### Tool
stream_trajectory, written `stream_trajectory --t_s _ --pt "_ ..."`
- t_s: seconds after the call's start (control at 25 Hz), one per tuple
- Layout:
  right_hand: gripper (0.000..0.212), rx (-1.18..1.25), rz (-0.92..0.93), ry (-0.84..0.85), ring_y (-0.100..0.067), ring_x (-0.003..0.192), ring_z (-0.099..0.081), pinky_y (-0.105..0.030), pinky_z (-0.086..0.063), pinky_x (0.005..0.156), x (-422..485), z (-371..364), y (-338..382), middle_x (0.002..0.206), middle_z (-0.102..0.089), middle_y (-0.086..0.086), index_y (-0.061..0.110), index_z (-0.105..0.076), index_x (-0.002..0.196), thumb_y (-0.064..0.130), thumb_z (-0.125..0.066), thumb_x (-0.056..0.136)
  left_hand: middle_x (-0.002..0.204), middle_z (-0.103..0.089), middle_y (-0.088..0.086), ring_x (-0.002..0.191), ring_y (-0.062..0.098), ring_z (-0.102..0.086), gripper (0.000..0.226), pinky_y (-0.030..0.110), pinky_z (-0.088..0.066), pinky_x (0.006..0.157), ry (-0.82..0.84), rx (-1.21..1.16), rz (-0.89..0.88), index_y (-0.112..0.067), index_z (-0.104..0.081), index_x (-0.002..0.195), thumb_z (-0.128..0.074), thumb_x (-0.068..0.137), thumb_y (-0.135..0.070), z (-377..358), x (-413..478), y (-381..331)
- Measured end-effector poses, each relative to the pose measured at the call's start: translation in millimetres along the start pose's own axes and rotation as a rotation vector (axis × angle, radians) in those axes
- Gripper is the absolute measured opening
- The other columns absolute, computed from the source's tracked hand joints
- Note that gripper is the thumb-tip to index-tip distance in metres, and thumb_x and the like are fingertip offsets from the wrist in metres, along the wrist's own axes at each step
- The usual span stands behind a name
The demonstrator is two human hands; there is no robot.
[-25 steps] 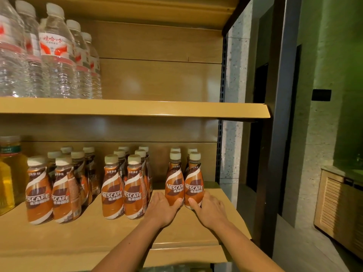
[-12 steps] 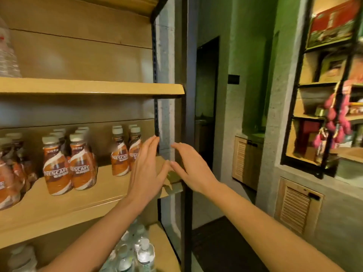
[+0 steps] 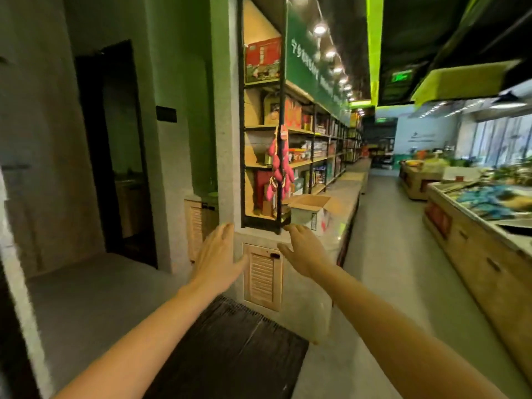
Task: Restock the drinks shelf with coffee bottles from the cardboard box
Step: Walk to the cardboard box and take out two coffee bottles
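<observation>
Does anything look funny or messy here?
Only a little. An open cardboard box sits on the stone ledge by the shelves, flaps up, away from other stock. Both hands, left hand and right hand, are empty. Nothing looks spilled or broken.

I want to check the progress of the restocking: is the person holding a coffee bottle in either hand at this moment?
No, the left hand and the right hand are both open and empty, stretched out toward the cardboard box.

Grey concrete floor (image 3: 383,254) runs down a shop aisle. Dark doormat (image 3: 230,349) lies at a stone pillar (image 3: 226,110). Stocked wall shelving (image 3: 311,145) stands under a green sign (image 3: 308,70) and ceiling spotlights (image 3: 331,53). Wooden produce stands (image 3: 475,254) line the right side, near windows (image 3: 501,139). Dark doorway (image 3: 115,145) at left.
</observation>
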State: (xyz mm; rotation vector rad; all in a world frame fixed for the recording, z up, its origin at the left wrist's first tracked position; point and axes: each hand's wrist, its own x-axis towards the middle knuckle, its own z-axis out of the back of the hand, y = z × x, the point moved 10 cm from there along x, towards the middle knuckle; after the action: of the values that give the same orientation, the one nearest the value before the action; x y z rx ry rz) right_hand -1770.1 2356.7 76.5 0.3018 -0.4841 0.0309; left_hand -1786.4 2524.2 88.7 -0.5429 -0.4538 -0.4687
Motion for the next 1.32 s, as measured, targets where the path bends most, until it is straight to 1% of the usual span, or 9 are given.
stream_trajectory --t_s 0.16,0.24,0.32,0.48,0.68,0.76,0.88,0.96,1.32 --pt "0.052 -0.169 -0.138 0.067 -0.026 0.135 -0.038 -0.039 -0.032 0.111 10.8 26.0 -153.1 0.147 -0.042 -0.008 0.013 -0.039 0.139 0.039 -0.048 0.095 0.142 -0.042 0.0 0.132 0.02 -0.04 0.062 0.045 -0.041 0.105 0.214 -0.069 -0.017 -0.021 -0.037 0.137 -0.064 0.083 -0.038 -126.8 66.7 -72.5" --pt "0.052 -0.237 -0.154 0.089 -0.027 0.133 -0.04 -0.039 -0.033 0.11 24.3 39.8 -221.5 0.147 -0.042 -0.008 0.014 -0.039 0.14 0.038 -0.049 0.094 0.137 -0.045 0.003 0.129 0.023 -0.043 0.053 0.041 -0.041 0.104 0.255 -0.093 -0.031 -0.02 -0.043 0.133 -0.063 0.085 -0.031 -175.2 97.1 -118.8" --pt "0.055 -0.274 -0.156 0.111 -0.028 0.134 -0.039 -0.041 -0.032 0.11 38.5 51.3 -279.9 0.149 -0.038 -0.008 0.014 -0.036 0.142 0.038 -0.049 0.094 0.142 -0.041 0.009 0.132 0.026 -0.04 0.054 0.037 -0.037 0.104 0.319 -0.066 -0.015 -0.013 -0.039 0.138 -0.06 0.089 -0.025 -218.7 131.1 -159.5" --pt "0.066 -0.315 -0.15 0.163 -0.03 0.137 -0.035 -0.044 -0.031 0.113 67.8 62.1 -365.1 0.154 -0.029 -0.007 0.012 -0.027 0.147 0.041 -0.051 0.093 0.148 -0.036 0.012 0.133 0.028 -0.038 0.069 0.038 -0.036 0.104 0.358 -0.038 -0.009 -0.012 -0.03 0.145 -0.061 0.087 -0.033 -286.7 197.5 -215.1" --pt "0.067 -0.258 -0.185 0.164 -0.031 0.132 -0.041 -0.046 -0.034 0.111 118.3 58.6 -458.6 0.148 -0.04 -0.008 0.015 -0.027 0.146 0.04 -0.055 0.091 0.143 -0.042 0.011 0.127 0.028 -0.043 0.07 0.041 -0.039 0.102 0.389 0.028 -0.057 -0.013 -0.036 0.14 -0.064 0.082 -0.04 -376.1 277.6 -262.2" --pt "0.068 -0.264 -0.19 0.182 -0.031 0.133 -0.041 -0.046 -0.034 0.111 141.8 46.4 -493.0 0.148 -0.04 -0.009 0.015 -0.025 0.147 0.04 -0.055 0.091 0.14 -0.044 0.01 0.124 0.028 -0.046 0.073 0.042 -0.043 0.101 0.406 0.03 -0.098 -0.016 -0.035 0.141 -0.065 0.08 -0.044 -417.0 310.9 -276.0" --pt "0.072 -0.296 -0.218 0.212 -0.031 0.134 -0.039 -0.046 -0.033 0.111 187.1 27.0 -555.4 0.149 -0.038 -0.011 0.012 -0.021 0.148 0.042 -0.053 0.091 0.144 -0.039 0.011 0.127 0.03 -0.044 0.082 0.045 -0.042 0.101 0.407 0.037 -0.139 -0.014 -0.029 0.144 -0.064 0.079 -0.051 -481.4 372.8 -288.5" --pt "0.072 -0.314 -0.236 0.229 -0.033 0.134 -0.038 -0.046 -0.033 0.11 220.0 21.0 -596.9 0.148 -0.038 -0.013 0.008 -0.019 0.147 0.04 -0.052 0.092 0.143 -0.04 0.011 0.127 0.031 -0.043 0.08 0.046 -0.042 0.101 0.39 0.049 -0.175 -0.012 -0.031 0.142 -0.061 0.079 -0.053 -518.4 420.9 -297.3" --pt "0.063 -0.387 -0.361 0.239 -0.032 0.132 -0.041 -0.043 -0.034 0.109 374.3 10.6 -821.9 0.146 -0.042 -0.012 0.008 -0.032 0.141 0.043 -0.05 0.092 0.15 -0.031 0.012 0.136 0.031 -0.033 0.083 0.044 -0.034 0.108 0.451 0.066 -0.27 -0.009 -0.023 0.146 -0.056 0.085 -0.053 -685.0 628.9 -365.0"
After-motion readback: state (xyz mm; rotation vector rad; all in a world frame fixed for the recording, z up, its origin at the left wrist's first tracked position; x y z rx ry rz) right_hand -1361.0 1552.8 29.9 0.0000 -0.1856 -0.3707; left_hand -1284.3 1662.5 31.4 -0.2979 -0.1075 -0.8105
